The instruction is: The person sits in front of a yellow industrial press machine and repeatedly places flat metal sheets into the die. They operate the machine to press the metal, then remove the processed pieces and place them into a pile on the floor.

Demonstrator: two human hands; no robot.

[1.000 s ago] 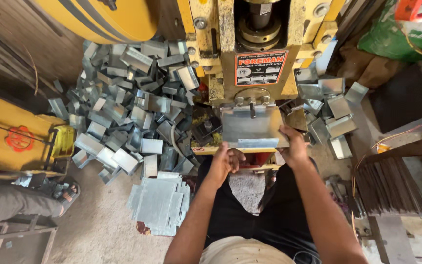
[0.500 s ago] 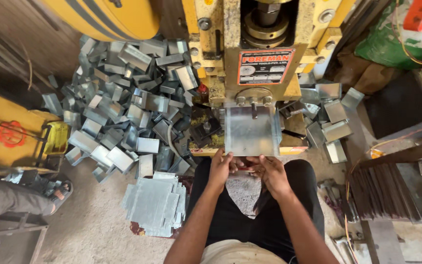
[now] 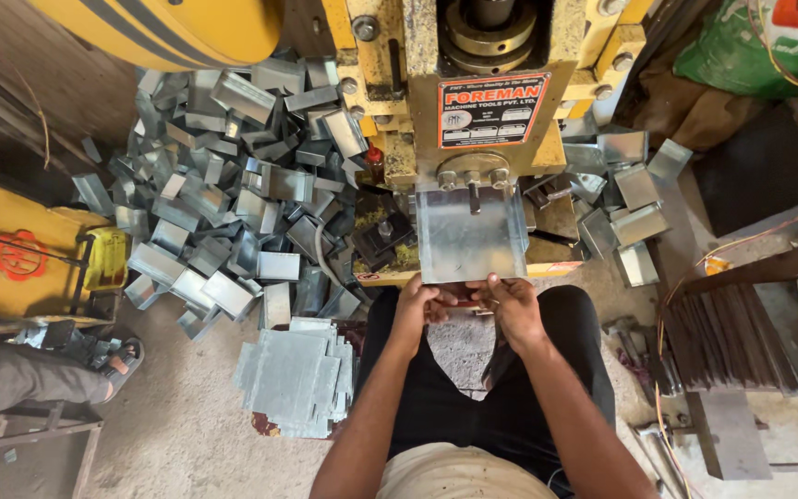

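Hands meet at the near edge of a galvanised sheet-metal blank [image 3: 469, 242] in the head view: the left hand [image 3: 420, 305] and the right hand [image 3: 508, 303] sit close together, fingers pinched on that edge, holding the piece flat with its side flanges turned up. The blank lies on the bed of the yellow power press [image 3: 473, 102], its far edge pushed in under the ram [image 3: 473, 174], which stands raised just above it. My judgement is that this piece is loaded and lined up but not yet struck, since the ram is up and both hands are clamped on the sheet.

As for how much work is through, a large heap of bent channel pieces [image 3: 233, 194] covers the floor to the left of the press, and a smaller scatter of similar pieces [image 3: 634, 208] lies to the right (so many pieces look already formed). What is left shows too: a stack of flat cut sheets [image 3: 296, 374] rests on the floor beside the person's left knee, well within reach. Another person's sandalled foot [image 3: 120, 359] shows at the left edge, apart from the work
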